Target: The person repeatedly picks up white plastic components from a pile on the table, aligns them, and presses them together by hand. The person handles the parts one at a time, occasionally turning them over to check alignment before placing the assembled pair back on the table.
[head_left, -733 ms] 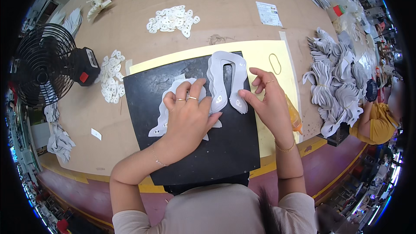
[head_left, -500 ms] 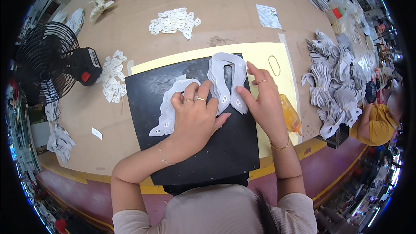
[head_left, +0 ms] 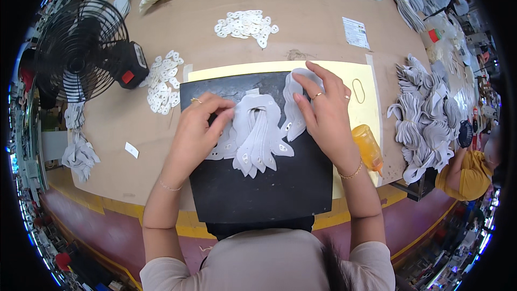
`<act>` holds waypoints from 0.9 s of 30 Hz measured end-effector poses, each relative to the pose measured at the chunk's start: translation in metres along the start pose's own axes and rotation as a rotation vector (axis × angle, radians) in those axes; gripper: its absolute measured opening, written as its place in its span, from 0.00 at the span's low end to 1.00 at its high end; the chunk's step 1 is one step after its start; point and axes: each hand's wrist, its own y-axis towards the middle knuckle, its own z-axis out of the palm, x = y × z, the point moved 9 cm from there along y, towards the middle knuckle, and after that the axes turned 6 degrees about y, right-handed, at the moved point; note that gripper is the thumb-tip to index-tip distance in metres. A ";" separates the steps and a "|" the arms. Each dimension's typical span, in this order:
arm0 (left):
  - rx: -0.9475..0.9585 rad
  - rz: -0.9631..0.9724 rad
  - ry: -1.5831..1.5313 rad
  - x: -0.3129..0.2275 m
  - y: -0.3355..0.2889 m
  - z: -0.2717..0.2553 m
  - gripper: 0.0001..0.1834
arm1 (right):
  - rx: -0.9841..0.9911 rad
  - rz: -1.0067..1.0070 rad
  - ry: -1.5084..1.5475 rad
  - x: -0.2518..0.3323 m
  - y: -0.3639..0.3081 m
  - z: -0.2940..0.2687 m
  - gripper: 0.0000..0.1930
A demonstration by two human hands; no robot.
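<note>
At the centre of the frame, a fanned stack of pale cut pieces (head_left: 245,132) lies on the black mat (head_left: 264,199). The left hand (head_left: 194,132) has thumb and forefinger close together at its left edge; whether they grip a piece, I cannot tell. Right of centre, the right hand (head_left: 331,113), fingers apart, lies over a second stack (head_left: 291,112). Handling well probably means light fingertips, keeping the fan's spacing even and its tips uncreased

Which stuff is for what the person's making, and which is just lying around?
Probably for the job:
fanned grey-white pieces by the left hand
grey-white stack at the right hand
black mat underneath

Seemingly just lying about:
black fan
printed sheet
small white tag
</note>
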 end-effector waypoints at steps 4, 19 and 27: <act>-0.013 0.034 0.070 0.004 0.000 0.010 0.16 | 0.074 -0.062 0.009 0.024 0.003 0.015 0.16; -0.506 0.472 0.527 -0.032 -0.045 0.017 0.18 | -0.159 -0.254 0.018 0.045 -0.023 0.022 0.13; -0.499 0.542 0.399 -0.025 -0.046 0.010 0.14 | -0.192 -0.258 0.097 0.042 -0.012 0.016 0.09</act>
